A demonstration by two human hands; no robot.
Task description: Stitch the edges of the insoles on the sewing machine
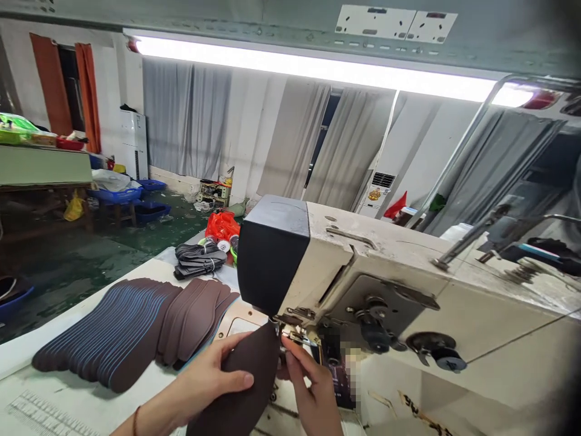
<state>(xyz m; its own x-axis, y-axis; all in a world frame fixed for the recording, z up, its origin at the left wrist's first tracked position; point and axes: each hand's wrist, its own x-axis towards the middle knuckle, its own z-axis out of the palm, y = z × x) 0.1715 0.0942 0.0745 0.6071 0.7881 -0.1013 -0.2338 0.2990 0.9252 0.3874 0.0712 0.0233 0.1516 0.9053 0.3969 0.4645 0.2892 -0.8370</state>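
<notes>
Holding the brown piece (259, 363) in the left hand (204, 378), with the thumb pressed on top and the other fingers mostly hidden under it. Reaching with the right hand (311, 384) to the edge near the narrow tip; cannot tell whether pinching it or only touching. Set with that tip just below the front end of the machine (408, 266). Looks thin and light, likely bendy but firm enough to keep its shape. Seems smooth, so maybe a bit slippery, yet not easy to break. Best to hold by the wide part, well back from the machine. To the left, on the bench (149, 381), see piled pieces (113, 330) with blue edges. Farther back, see a black bundle (200, 260) and a red bag (221, 226).
</notes>
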